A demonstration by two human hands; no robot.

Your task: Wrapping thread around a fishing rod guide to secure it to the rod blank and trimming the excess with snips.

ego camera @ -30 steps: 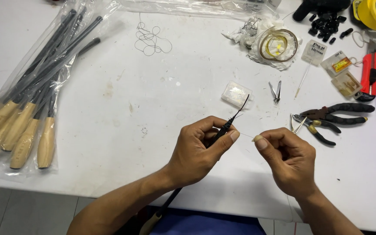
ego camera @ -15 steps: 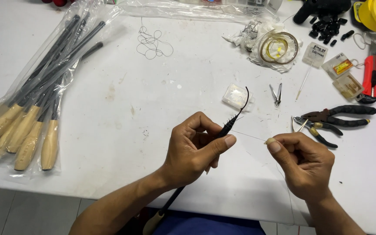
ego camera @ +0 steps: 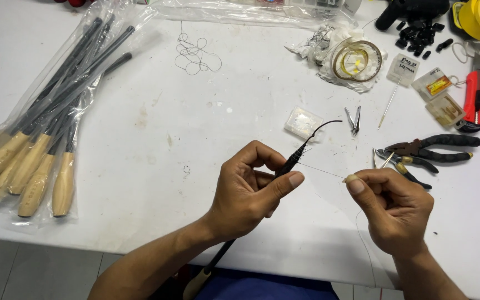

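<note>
Thin black rod with a curved tip sits pinched in the left hand, thumb pressed against the forefinger around the shaft, over the near middle of the white table. Its pale wooden handle end pokes out below the table edge. The right hand has its fingers pressed together on a fine clear thread that runs taut across to the rod. To my eye the trick at this stage is keeping that thread tight and level so it doesn't slip off the shaft, with the left thumb as the anchor. Black-handled pliers lie just right of the hands, small nail clippers a bit farther, and a plastic bag of wooden-handled tools is off left.
</note>
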